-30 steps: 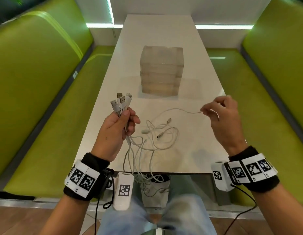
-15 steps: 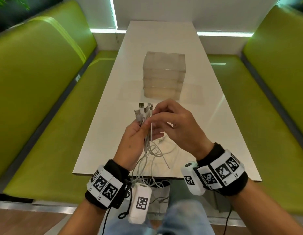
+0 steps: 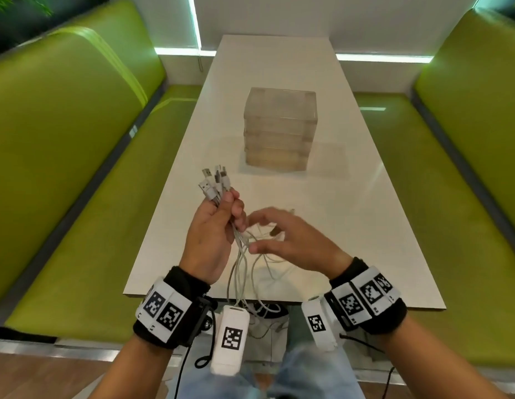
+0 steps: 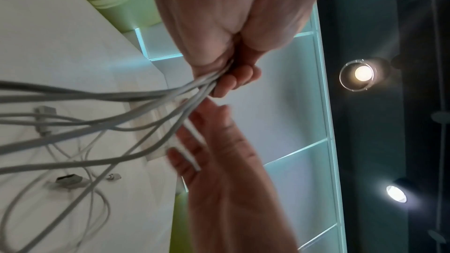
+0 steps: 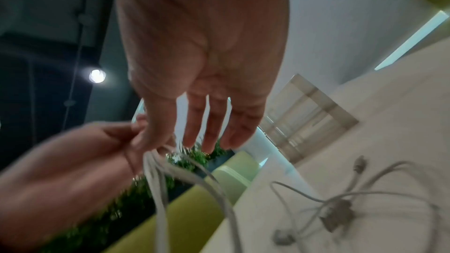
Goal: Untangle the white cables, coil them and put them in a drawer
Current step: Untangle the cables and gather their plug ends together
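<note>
Benches of green (image 3: 63,174) flank the white worktop (image 3: 351,226), and I place everything against the clear drawer box (image 3: 280,131) standing in the middle of it.

Nearer me than the drawer box and a little to its left, my left hand (image 3: 213,234) is clenched around the white cables (image 3: 240,254). My head view shows their plugs (image 3: 214,181) fanning up out of the top of that grip, pointing toward the drawer box; neither wrist view shows those plugs. My left wrist view (image 4: 219,32) shows instead what the head view hides: the strands leave the underside of my fist in a tight bundle (image 4: 151,103), then spread out toward the worktop, where loose connectors lie among slack loops.

From the grip the cables hang down past the near edge of the worktop, toward my lap.

Right of the left hand, and on the near side of the drawer box, my right hand (image 3: 290,240) is released, its fingers spread and holding nothing. It is blurred in the head view. My right wrist view (image 5: 207,61) shows the straight fingers just beside the bundle below my left fist; I cannot tell whether the thumb touches a strand. That view also shows a loose tangle with several connectors (image 5: 338,213) resting on the worktop, short of the drawer box.
</note>
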Motion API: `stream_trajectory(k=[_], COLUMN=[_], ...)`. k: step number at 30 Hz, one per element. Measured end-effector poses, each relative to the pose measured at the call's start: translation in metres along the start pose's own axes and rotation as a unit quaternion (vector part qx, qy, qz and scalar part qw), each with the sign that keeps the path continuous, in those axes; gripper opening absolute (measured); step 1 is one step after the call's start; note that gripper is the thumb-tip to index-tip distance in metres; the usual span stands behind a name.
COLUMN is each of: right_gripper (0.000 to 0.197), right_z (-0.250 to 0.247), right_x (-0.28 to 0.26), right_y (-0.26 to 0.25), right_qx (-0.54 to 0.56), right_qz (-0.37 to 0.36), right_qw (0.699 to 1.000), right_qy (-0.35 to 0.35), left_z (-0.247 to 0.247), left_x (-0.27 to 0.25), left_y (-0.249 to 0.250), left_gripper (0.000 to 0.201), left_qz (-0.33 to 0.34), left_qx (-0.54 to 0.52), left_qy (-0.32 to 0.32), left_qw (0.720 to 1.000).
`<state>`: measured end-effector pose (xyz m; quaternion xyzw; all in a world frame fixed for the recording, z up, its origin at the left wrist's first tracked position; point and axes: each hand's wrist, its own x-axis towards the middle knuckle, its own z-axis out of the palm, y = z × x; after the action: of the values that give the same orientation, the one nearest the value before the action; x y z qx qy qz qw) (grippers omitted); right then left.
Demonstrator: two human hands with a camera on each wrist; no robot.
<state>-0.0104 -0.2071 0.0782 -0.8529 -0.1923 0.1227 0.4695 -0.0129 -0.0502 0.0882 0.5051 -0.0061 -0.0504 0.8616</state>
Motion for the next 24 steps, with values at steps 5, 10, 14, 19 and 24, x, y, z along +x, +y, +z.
stream_trajectory(k=[5,10,14,19,24], right_gripper=[0.016,0.011,0.014,0.013,0.016], right_z=[0.006,-0.005,-0.024,-0.054,-0.053], right_x=[0.010,0.017,0.017,0.016,0.016], right_y=[0.007,0.003,0.020,0.054,0.028], right_qx=[0.069,0.100,0.043,-0.072,0.016], right_qz=[-0.013,-0.023,0.020,0.056,0.003], right_qw=[0.998,0.993,0.994,0.995,0.997], right_qy=[-0.005,-0.055,-0.101,-0.027,0.080], left_z=[-0.010,-0.016,-0.031,-0.062,-0.052], left_x=[0.001,0.000,0.003,0.009,0.007], left_y=[0.007,0.014,0.031,0.050,0.028], left_gripper=[0.018,0.020,0.022,0.022,0.016], left_qz=[0.000,0.007,0.048,0.105,0.059], left_qx=[-0.060,-0.066,-0.068,-0.056,0.117], left_qy=[-0.001,0.006,0.042,0.108,0.107], left_qw=[0.998,0.998,0.996,0.987,0.986])
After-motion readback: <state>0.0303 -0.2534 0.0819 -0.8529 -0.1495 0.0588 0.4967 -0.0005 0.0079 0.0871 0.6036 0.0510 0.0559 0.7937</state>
